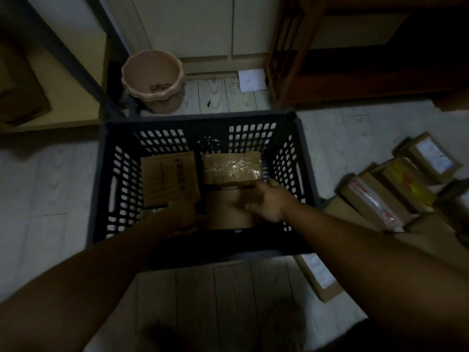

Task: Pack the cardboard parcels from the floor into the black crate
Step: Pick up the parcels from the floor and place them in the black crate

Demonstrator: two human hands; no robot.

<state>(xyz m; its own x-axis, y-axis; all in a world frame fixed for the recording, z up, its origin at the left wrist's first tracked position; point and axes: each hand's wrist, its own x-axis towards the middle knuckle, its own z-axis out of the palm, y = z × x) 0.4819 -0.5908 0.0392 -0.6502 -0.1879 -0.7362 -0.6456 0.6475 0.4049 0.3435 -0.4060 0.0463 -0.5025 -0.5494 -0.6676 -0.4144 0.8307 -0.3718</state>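
A dim room seen from above, with a pale wood-plank floor [50, 186]. A black crate [203, 250] with lattice walls stands in the middle of it. Inside, a printed parcel [168, 179] and a taped parcel [232, 168] lie side by side against the far wall. The right hand [266, 201] grips a plain parcel [225, 214] in the crate's near part, fingers curled over its right edge. The left hand [182, 214] is at the parcel's left side; shadow hides its fingers, so its grip cannot be told. More cardboard parcels [396, 189] are piled on the floor to the right. Behind the crate are a pink bucket [153, 81], white cupboard doors [203, 26] and a wooden shelf unit [355, 80].
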